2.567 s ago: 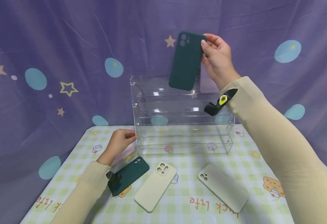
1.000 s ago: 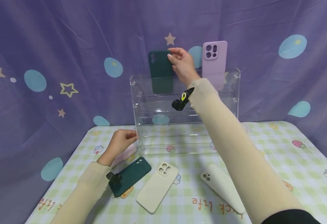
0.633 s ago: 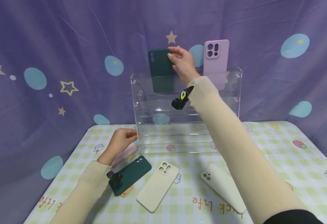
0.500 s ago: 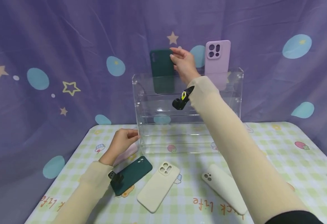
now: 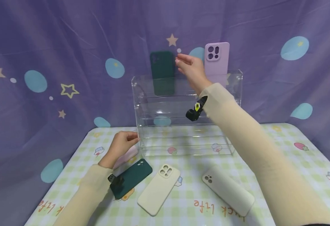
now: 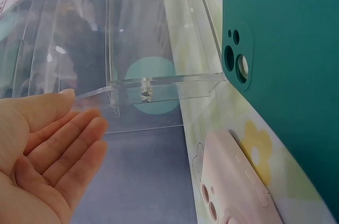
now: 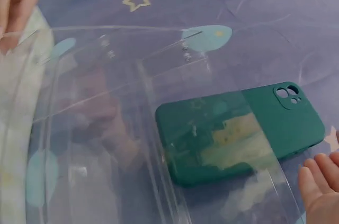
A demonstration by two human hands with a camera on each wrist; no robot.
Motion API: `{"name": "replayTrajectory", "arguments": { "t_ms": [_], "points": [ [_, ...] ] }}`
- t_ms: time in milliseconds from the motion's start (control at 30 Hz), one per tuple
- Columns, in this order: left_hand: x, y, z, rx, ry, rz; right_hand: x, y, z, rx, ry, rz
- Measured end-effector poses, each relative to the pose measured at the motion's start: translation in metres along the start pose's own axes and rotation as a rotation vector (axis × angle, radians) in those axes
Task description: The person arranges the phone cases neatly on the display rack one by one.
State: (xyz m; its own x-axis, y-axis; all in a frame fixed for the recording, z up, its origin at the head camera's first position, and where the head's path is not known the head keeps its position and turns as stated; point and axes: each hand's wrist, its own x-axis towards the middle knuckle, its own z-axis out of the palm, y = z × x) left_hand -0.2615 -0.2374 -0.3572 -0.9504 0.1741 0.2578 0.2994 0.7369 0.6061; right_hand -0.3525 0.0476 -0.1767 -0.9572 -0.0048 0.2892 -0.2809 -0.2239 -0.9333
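Observation:
A clear acrylic display stand (image 5: pixel 187 120) with stepped tiers stands at the back of the table. My left hand (image 5: pixel 122 142) pinches its left side edge between thumb and fingers; the panel is see-through, so the contact is faint in the left wrist view. On the top tier a dark green phone case (image 5: pixel 163 66) leans upright at the left, and a lilac phone case (image 5: pixel 222 58) stands at the right. My right hand (image 5: pixel 193 69) hovers just right of the green case, apart from it, its fingers loosely extended and holding nothing.
On the checked tablecloth (image 5: pixel 187 188) lie another green phone case (image 5: pixel 134 177), a cream case (image 5: pixel 159 190), a whitish case (image 5: pixel 228 191) and a pale pink case (image 6: pixel 235 179) by the stand's left foot. A purple curtain (image 5: pixel 77 47) hangs close behind.
My right hand carried the green phone case left and down onto the top tier, then let go and drew back slightly to the right. The left hand stayed at the stand's edge.

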Motion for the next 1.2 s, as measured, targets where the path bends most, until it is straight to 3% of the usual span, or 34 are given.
{"name": "replayTrajectory", "arguments": {
  "t_ms": [133,367,667,867,1033,1200],
  "points": [
    [0.000,-0.001,0.000,-0.007,0.000,0.000,-0.009,0.003,-0.011,-0.024,-0.028,-0.042],
    [0.002,-0.002,0.003,-0.028,0.011,0.012,-0.034,0.010,-0.027,-0.115,-0.084,-0.013],
    [0.000,-0.005,0.005,-0.033,0.031,0.018,-0.112,0.044,-0.065,-0.344,-0.323,0.057],
    [-0.001,-0.005,0.003,-0.025,0.029,0.009,-0.159,0.070,-0.099,-0.437,-0.364,0.138],
    [-0.001,-0.004,0.000,0.003,0.047,0.020,-0.180,0.092,-0.127,-0.423,-0.415,0.124],
    [-0.002,-0.004,0.000,0.012,0.056,0.033,-0.198,0.112,-0.155,-0.365,-0.549,0.073]
  ]
}}
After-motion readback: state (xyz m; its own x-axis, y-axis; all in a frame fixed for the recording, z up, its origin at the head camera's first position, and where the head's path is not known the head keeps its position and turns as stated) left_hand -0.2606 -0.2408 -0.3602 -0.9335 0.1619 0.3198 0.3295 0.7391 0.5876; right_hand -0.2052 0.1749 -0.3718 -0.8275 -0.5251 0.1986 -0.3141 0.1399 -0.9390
